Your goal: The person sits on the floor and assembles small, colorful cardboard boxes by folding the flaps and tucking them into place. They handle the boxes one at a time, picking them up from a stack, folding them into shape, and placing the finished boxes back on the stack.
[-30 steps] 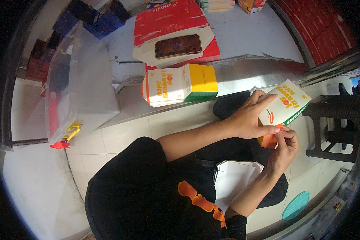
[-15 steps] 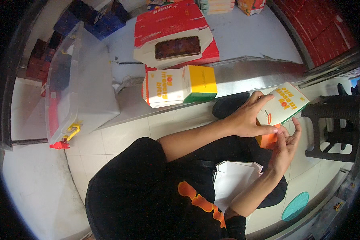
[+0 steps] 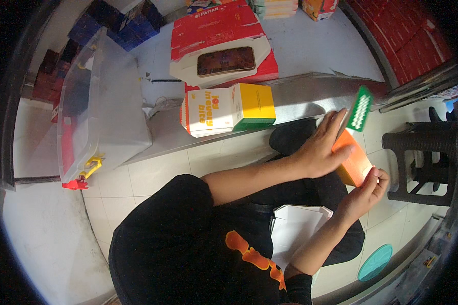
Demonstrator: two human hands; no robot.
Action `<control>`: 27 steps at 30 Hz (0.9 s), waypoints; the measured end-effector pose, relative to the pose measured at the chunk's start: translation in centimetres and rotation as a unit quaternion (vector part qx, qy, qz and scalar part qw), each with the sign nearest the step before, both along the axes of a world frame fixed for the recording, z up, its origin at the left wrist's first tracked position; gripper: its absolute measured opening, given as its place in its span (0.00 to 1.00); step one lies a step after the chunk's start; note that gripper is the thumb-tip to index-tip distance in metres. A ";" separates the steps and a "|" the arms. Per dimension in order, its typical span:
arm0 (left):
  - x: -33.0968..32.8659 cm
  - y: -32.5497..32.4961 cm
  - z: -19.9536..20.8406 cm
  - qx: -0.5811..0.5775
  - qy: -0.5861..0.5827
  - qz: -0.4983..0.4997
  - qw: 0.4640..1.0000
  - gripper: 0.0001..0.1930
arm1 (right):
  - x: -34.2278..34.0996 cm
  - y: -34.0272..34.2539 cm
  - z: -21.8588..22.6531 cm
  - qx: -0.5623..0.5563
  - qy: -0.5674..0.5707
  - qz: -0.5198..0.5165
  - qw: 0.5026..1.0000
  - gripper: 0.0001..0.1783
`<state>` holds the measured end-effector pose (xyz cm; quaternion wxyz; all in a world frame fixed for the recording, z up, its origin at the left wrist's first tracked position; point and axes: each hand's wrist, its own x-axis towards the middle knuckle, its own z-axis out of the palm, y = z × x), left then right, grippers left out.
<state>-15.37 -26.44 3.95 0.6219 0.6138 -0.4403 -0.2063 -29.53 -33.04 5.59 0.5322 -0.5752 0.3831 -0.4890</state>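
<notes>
Over my right knee, I hold a paperboard food box [image 3: 354, 161] with its orange side facing up. A green flap with a white zigzag pattern stands out at its far end. My left hand [image 3: 318, 151] is closed around the far part of the box, thumb on the orange side. At the near right corner, my right hand [image 3: 364, 198] pinches the box's edge between thumb and fingertips. White flat cartons [image 3: 297, 231] lie on my lap beneath my right forearm. A stack of white, yellow and green cartons [image 3: 219, 111] rests on the ledge ahead.
On the ledge, a phone [image 3: 226, 60] lies on a white carton atop red boxes [image 3: 208, 30]. A clear plastic bin [image 3: 104, 107] with a yellow latch stands left. At right are a dark plastic stool [image 3: 417, 145] and a teal round lid-like object [image 3: 375, 262] on the floor.
The box has turned over: its white printed side faced up before, and its orange side and green flap show now. My right hand has shifted slightly down to the box's near corner.
</notes>
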 end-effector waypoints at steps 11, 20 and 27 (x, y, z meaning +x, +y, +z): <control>-2.2 -0.3 1.9 -0.073 0.000 0.005 0.997 0.10 | 0.1 0.0 0.4 -0.362 0.152 -0.166 0.904 0.08; -2.8 0.1 2.1 -0.068 0.221 -0.041 0.972 0.09 | 2.1 1.8 0.3 -0.380 0.244 -0.030 0.892 0.15; -2.8 0.1 1.7 -0.131 0.203 -0.007 0.970 0.08 | 1.2 1.2 0.0 -0.145 0.137 0.005 0.980 0.11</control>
